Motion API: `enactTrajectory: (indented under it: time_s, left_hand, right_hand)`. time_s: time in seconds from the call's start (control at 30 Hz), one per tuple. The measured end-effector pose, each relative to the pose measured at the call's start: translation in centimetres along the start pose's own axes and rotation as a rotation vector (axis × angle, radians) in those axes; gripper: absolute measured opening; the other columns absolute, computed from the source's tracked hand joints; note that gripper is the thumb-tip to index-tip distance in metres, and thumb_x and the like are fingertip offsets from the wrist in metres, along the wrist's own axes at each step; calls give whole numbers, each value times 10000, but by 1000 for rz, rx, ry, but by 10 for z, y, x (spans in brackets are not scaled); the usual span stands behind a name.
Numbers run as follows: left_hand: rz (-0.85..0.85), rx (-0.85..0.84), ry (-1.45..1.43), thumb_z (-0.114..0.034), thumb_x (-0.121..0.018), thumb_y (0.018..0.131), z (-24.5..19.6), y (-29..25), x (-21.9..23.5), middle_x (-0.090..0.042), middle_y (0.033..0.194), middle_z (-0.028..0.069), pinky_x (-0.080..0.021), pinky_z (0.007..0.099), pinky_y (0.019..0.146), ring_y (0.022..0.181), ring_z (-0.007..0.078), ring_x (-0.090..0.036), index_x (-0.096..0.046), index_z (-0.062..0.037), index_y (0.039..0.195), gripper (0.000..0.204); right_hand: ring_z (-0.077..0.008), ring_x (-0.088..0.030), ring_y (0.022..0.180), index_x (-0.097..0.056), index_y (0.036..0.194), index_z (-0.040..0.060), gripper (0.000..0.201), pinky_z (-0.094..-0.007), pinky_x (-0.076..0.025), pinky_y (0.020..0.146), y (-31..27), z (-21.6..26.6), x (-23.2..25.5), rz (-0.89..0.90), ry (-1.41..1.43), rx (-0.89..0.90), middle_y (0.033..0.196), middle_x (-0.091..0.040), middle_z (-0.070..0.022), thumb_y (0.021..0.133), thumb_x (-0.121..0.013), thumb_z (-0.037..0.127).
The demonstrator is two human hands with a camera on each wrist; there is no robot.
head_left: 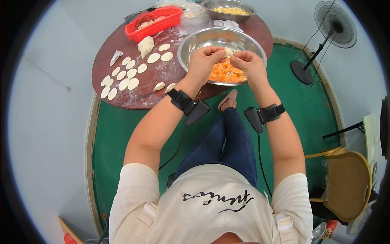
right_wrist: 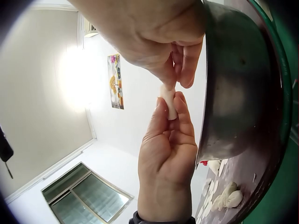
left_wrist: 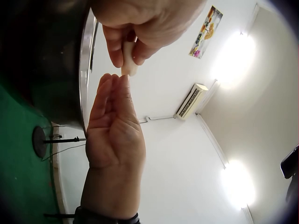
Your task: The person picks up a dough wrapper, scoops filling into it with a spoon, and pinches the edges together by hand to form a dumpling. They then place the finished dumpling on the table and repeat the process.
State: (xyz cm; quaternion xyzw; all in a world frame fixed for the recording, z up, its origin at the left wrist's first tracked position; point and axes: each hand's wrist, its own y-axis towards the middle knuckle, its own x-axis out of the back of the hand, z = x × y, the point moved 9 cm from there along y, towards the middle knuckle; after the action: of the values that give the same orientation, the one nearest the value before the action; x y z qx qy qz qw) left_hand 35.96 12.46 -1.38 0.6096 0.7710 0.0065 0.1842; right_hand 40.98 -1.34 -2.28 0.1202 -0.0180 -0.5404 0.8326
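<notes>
Over the steel bowl (head_left: 187, 44), both hands meet at a small pale dumpling (head_left: 228, 52). My left hand (head_left: 204, 64) holds its body between thumb and fingers, as the right wrist view shows with the dumpling (right_wrist: 170, 103) standing out of that grip. The fingertips of my right hand (head_left: 251, 66) pinch its other end. In the left wrist view the right hand (left_wrist: 116, 135) comes up from below, its thumb and fingers at the dumpling's lower end (left_wrist: 128, 67). Orange chopped filling (head_left: 227, 73) lies in the bowl beneath. The fingers hide part of the dumpling.
Round dough wrappers (head_left: 131, 73) lie across the floury table (head_left: 140, 95). Two folded dumplings (head_left: 159, 86) sit near its front edge, beside my left forearm. Behind are a dough lump (head_left: 146, 46), a red basket (head_left: 160, 24) and a second steel bowl (head_left: 243, 17). A fan (head_left: 302, 72) stands right.
</notes>
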Motion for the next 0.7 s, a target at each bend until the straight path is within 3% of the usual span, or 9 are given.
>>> enactTrajectory:
  time_s: [0.37,0.7]
  left_hand:
    - [63,48,26,-62,-639,806,5,6,3,-645,877,99,-505,234,721,777,139,-613,-629,55,946,183]
    - [87,95,28,-74,-638,813,14,8,7,-632,934,107,-505,267,776,837,164,-614,-608,49,980,210]
  right_hand:
    - [-115,-601,752,-598,918,-18,189,-224,-498,687,13,-6,-11,170,24,-10,833,-623,-55,766,-686,51]
    - [-103,-591,744,-599,914,-22,204,-213,-492,679,8,-2,-15,170,-15,-27,834,-618,-47,770,-697,82]
